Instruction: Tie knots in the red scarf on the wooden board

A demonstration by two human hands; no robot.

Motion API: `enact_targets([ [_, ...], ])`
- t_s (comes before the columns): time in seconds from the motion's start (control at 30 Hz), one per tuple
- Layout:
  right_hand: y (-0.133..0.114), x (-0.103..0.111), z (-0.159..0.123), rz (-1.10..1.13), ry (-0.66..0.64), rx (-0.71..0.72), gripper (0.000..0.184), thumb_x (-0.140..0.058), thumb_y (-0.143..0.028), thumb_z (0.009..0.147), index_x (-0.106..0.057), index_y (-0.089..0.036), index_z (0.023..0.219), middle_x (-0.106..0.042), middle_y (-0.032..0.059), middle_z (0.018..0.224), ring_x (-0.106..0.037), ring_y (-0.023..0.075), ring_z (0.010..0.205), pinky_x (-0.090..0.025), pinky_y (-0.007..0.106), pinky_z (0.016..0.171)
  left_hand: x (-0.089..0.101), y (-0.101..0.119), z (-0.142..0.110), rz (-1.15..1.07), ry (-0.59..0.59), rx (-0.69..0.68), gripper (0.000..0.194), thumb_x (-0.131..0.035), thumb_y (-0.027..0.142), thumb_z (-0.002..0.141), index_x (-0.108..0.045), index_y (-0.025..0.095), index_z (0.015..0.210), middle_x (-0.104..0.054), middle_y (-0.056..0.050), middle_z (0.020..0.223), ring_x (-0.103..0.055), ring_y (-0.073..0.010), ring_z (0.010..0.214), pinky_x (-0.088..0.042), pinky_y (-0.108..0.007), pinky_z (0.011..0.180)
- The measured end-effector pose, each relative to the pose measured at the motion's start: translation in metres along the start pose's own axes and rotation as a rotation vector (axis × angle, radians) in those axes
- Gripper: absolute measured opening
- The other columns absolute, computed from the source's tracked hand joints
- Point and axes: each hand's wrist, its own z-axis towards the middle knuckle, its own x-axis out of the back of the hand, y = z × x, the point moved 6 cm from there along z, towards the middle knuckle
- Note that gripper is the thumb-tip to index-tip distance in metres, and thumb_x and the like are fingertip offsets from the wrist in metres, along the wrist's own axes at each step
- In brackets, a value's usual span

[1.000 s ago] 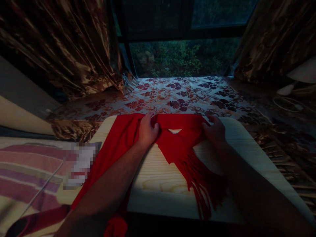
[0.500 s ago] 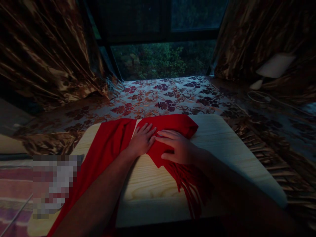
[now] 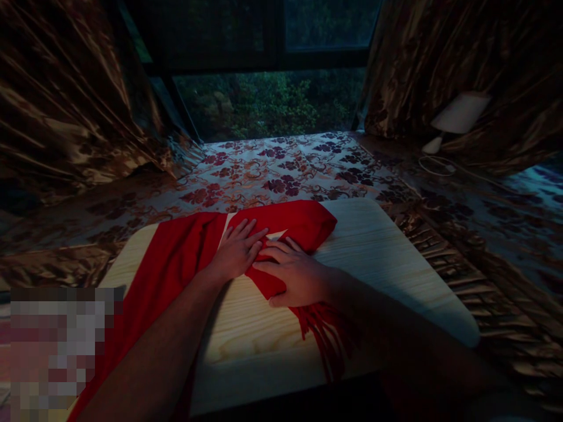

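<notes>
A red fringed scarf [image 3: 176, 249] lies bent across a light wooden table [image 3: 387, 258]. One length runs down the left side, while the fringed end points toward me near the middle. My left hand [image 3: 237, 249] rests on the folded part at the centre, fingers spread and palm down. Just right of it, my right hand [image 3: 297, 272] lies flat on the fringed end with its fingers stretched out. A small pale gap in the red cloth shows above my right fingertips. The red tassels [image 3: 328, 346] hang out below my right wrist, partly hidden by my forearm.
Beyond the table lies a ledge covered in floral cloth [image 3: 281, 167], under a dark window [image 3: 272, 99]. Brown curtains [image 3: 65, 99] hang at both sides. A white lamp [image 3: 461, 112] with a cord stands at the right. A pixelated patch covers the lower left.
My right hand has moved slightly toward me over the fringed end. A pale gap has opened in the cloth above it. The whole view has shifted, with things now further left.
</notes>
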Motion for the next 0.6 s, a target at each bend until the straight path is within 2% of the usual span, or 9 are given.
enact_targets([
  [0.1, -0.014, 0.0, 0.003, -0.018, 0.031, 0.093, 0.06, -0.069, -0.036, 0.084, -0.056, -0.021, 0.14, -0.052, 0.0104, 0.147, -0.035, 0.0272, 0.143, -0.01, 0.055, 0.123, 0.001, 0.0, 0.0, 0.003, 0.001, -0.008, 0.05, -0.03, 0.044, 0.103, -0.048, 0.037, 0.149, -0.031, -0.003, 0.164, -0.023, -0.0267, 0.153, -0.025, -0.054, 0.119],
  [0.2, -0.022, -0.002, 0.003, -0.038, 0.019, 0.142, 0.042, -0.057, -0.02, 0.09, -0.062, -0.024, 0.131, -0.055, 0.0066, 0.146, -0.04, 0.0233, 0.14, -0.014, 0.052, 0.122, 0.001, 0.0, 0.001, 0.009, 0.001, -0.008, 0.049, -0.032, 0.043, 0.102, -0.048, 0.038, 0.148, -0.031, -0.002, 0.163, -0.024, -0.0277, 0.153, -0.024, -0.055, 0.119],
  [0.3, -0.026, -0.005, 0.003, -0.043, -0.044, 0.161, 0.048, -0.058, -0.011, 0.082, -0.064, -0.025, 0.127, -0.053, 0.0056, 0.148, -0.039, 0.0234, 0.14, -0.019, 0.052, 0.119, 0.001, 0.0, 0.002, 0.005, -0.006, -0.012, 0.048, -0.035, 0.042, 0.101, -0.049, 0.039, 0.147, -0.03, -0.002, 0.164, -0.024, -0.0288, 0.152, -0.024, -0.056, 0.119],
  [0.47, -0.026, -0.004, 0.009, -0.072, -0.058, 0.135, 0.068, -0.067, -0.014, 0.068, -0.057, -0.023, 0.135, -0.053, 0.0081, 0.147, -0.036, 0.0285, 0.14, -0.026, 0.049, 0.114, 0.0, -0.005, 0.003, -0.045, -0.024, -0.02, 0.046, -0.034, 0.041, 0.101, -0.056, 0.04, 0.142, -0.031, -0.001, 0.163, -0.024, -0.0282, 0.153, -0.025, -0.056, 0.119],
  [0.6, -0.025, -0.004, 0.017, -0.103, -0.061, 0.141, 0.061, -0.068, -0.015, 0.068, -0.06, -0.023, 0.129, -0.058, 0.0079, 0.136, -0.043, 0.0273, 0.131, -0.021, 0.05, 0.117, 0.0, -0.007, 0.002, -0.081, -0.015, -0.048, 0.045, -0.036, 0.041, 0.101, -0.059, 0.04, 0.139, -0.032, -0.001, 0.163, -0.024, -0.028, 0.153, -0.025, -0.056, 0.119],
])
